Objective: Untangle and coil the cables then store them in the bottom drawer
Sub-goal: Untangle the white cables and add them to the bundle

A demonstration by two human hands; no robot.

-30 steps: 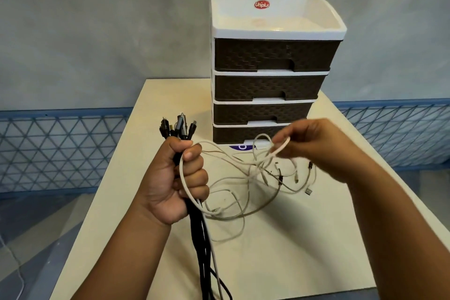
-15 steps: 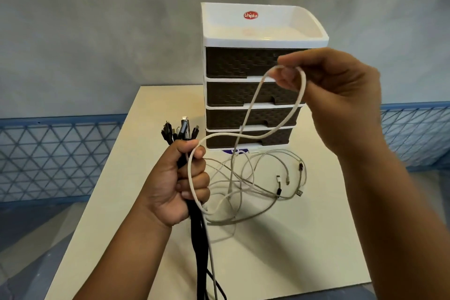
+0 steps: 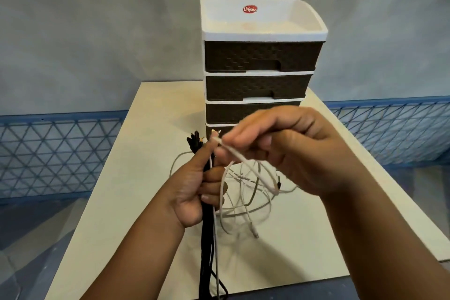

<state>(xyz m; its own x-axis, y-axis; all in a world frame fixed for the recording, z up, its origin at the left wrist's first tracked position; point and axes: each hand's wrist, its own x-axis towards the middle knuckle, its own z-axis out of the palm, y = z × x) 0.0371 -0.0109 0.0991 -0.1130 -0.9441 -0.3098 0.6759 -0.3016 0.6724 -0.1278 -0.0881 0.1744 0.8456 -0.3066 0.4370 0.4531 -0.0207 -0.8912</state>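
Gripping a bundle of black cables (image 3: 207, 238), the left hand (image 3: 192, 192) stays fisted. The right hand (image 3: 287, 151) pinches a white cable (image 3: 246, 161) at twelve o'clock of the loose tangle (image 3: 248, 200) on the bench (image 3: 126, 202).

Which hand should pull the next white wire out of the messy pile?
Probably the right hand. It already pinches a white cable above the tangle on the table, so it can lift and pull. The left hand is busy gripping the black cable bundle.
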